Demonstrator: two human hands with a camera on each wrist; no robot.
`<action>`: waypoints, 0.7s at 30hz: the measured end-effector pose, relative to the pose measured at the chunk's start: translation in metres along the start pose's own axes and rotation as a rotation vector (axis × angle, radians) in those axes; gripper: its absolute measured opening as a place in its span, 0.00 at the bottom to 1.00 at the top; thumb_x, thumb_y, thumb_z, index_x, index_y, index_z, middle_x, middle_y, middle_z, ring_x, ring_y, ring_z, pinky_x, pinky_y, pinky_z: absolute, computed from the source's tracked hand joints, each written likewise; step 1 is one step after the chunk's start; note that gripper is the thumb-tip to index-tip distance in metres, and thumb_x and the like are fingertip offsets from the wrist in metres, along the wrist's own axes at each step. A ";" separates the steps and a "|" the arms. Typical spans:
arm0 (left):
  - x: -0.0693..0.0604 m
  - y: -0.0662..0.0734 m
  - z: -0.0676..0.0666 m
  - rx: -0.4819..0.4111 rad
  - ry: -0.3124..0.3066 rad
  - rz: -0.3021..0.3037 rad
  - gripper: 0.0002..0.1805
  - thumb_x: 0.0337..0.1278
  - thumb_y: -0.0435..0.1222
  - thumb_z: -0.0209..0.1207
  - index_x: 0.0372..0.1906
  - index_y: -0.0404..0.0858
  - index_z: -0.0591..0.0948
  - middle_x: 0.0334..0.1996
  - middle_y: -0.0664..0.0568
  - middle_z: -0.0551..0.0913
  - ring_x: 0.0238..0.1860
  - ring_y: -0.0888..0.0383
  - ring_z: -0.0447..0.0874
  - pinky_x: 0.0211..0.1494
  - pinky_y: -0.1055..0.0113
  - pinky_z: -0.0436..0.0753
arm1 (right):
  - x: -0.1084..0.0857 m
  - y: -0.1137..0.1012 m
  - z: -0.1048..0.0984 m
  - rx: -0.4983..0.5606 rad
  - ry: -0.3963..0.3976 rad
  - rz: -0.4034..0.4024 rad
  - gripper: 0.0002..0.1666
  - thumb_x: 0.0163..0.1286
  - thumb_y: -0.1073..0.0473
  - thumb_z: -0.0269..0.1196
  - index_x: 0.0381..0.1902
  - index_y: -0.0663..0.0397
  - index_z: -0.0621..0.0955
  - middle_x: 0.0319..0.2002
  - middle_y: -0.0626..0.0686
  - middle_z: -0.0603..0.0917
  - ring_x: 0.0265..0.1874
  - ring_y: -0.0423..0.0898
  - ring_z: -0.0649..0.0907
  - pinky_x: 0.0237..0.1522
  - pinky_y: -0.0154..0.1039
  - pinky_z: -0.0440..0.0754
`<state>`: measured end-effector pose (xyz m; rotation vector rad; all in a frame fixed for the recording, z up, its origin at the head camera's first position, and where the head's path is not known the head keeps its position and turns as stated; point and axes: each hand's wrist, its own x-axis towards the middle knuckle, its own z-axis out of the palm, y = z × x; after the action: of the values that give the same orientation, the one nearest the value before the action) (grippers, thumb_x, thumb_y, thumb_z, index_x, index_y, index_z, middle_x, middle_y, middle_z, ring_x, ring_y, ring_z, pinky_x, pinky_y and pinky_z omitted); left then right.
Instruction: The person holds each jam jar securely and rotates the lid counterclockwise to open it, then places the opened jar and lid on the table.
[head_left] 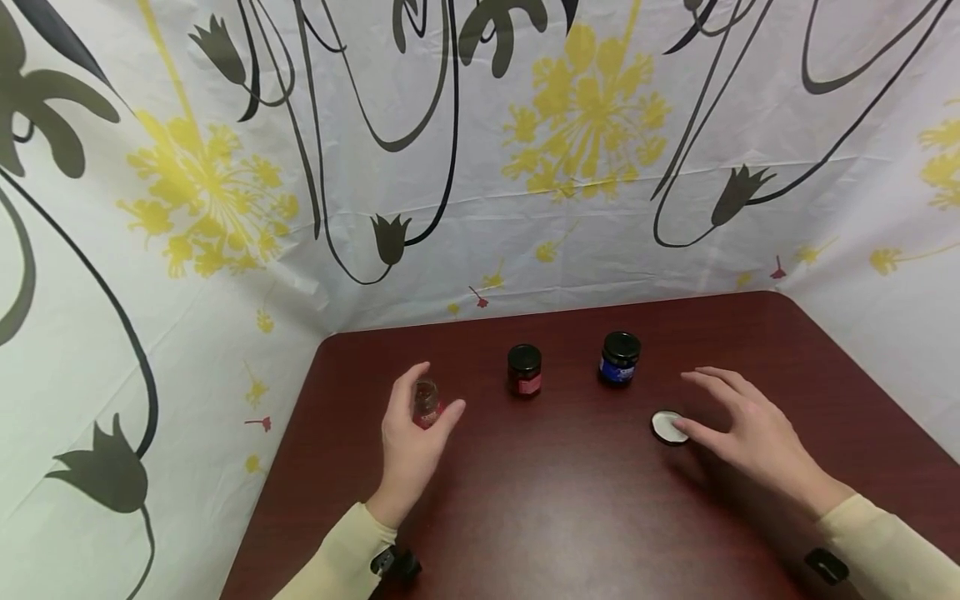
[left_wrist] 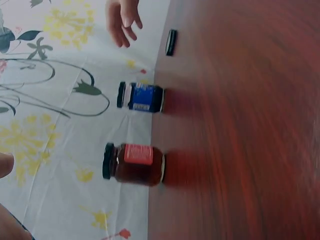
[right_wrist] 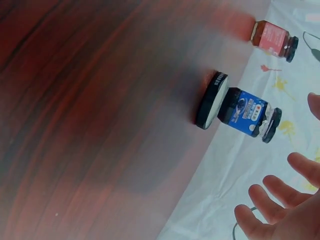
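Note:
At the left of the table, my left hand (head_left: 411, 442) is beside a small glass jar (head_left: 427, 402) with no lid on it. Thumb and fingers are spread apart, and the hand hides part of the jar. In the left wrist view only bits of that hand's fingers (left_wrist: 9, 222) show at the edge. Over on the right, my right hand (head_left: 753, 433) hovers by a round black lid (head_left: 667, 427) that lies with its white inside up. Its fingers (right_wrist: 272, 202) are spread and hold nothing; the lid (right_wrist: 212, 100) stands apart from them in the right wrist view.
A jar with a red label (head_left: 524, 371) and black lid stands upright toward the back middle. To its right is a jar with a blue label (head_left: 619, 358), also black-lidded. Behind the dark red table (head_left: 555, 500) hangs a white patterned cloth (head_left: 480, 192).

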<state>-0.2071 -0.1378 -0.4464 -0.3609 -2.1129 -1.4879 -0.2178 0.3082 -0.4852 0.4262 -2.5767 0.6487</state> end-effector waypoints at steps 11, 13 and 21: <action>-0.010 0.012 0.021 -0.031 -0.083 -0.039 0.36 0.56 0.34 0.72 0.69 0.42 0.71 0.66 0.56 0.72 0.69 0.56 0.67 0.69 0.52 0.69 | 0.003 -0.013 -0.001 0.042 0.000 -0.002 0.42 0.56 0.43 0.77 0.68 0.38 0.75 0.66 0.53 0.73 0.63 0.56 0.72 0.49 0.59 0.70; -0.010 0.012 0.024 -0.042 -0.096 -0.047 0.36 0.56 0.34 0.72 0.69 0.41 0.70 0.67 0.55 0.72 0.70 0.56 0.67 0.70 0.54 0.67 | 0.003 -0.015 0.000 0.050 0.000 0.000 0.43 0.56 0.43 0.77 0.69 0.37 0.74 0.66 0.53 0.72 0.63 0.56 0.72 0.49 0.59 0.70; -0.010 -0.025 0.040 -0.042 -0.142 -0.096 0.41 0.55 0.41 0.73 0.73 0.50 0.66 0.69 0.58 0.70 0.71 0.61 0.65 0.71 0.60 0.65 | 0.003 -0.024 0.001 0.087 -0.011 0.002 0.46 0.57 0.44 0.77 0.71 0.34 0.72 0.68 0.52 0.70 0.64 0.56 0.71 0.49 0.60 0.70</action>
<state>-0.2222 -0.1088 -0.4823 -0.3962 -2.2403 -1.6058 -0.2110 0.2874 -0.4760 0.4567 -2.5659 0.7636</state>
